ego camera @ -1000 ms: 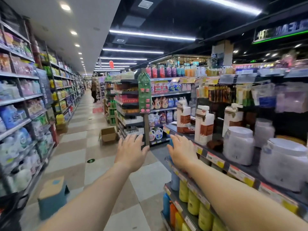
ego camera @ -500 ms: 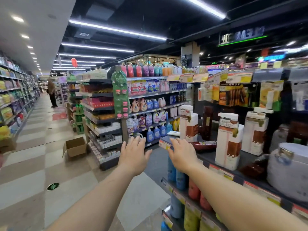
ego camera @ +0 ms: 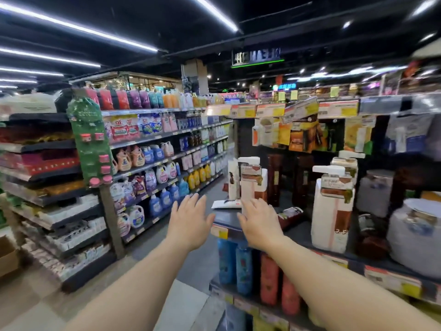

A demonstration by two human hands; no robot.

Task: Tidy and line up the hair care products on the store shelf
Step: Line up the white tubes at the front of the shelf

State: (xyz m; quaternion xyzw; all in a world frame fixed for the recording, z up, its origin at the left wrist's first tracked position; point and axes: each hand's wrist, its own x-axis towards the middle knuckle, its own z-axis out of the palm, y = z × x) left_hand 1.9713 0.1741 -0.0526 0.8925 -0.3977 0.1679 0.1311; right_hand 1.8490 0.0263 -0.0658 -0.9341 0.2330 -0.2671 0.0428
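A dark store shelf (ego camera: 228, 219) on the right carries hair care products. Tall white pump bottles with brown labels stand on it: one near the shelf's end (ego camera: 253, 181), a bigger one (ego camera: 333, 211) further right. Dark brown bottles (ego camera: 274, 180) stand behind them. A white tube (ego camera: 226, 204) and a dark red tube (ego camera: 290, 215) lie flat on the shelf. White jars (ego camera: 415, 237) sit at the far right. My right hand (ego camera: 259, 223) hovers over the shelf's end, fingers spread, just before the near pump bottle. My left hand (ego camera: 189, 219) is held out beside the shelf's end, fingers apart, holding nothing.
Below, the shelf holds blue bottles (ego camera: 235, 266) and red bottles (ego camera: 280, 283). Yellow price tags (ego camera: 220, 232) line the shelf edges. Across the aisle stands a rack of detergent bottles (ego camera: 162, 173) with a green hanging strip (ego camera: 91, 144). A cardboard box (ego camera: 7, 256) sits on the floor at left.
My view has swung right and closer to the hair care shelf. Both hands stayed stretched out and empty, the right one now nearer the pump bottle at the shelf's end.
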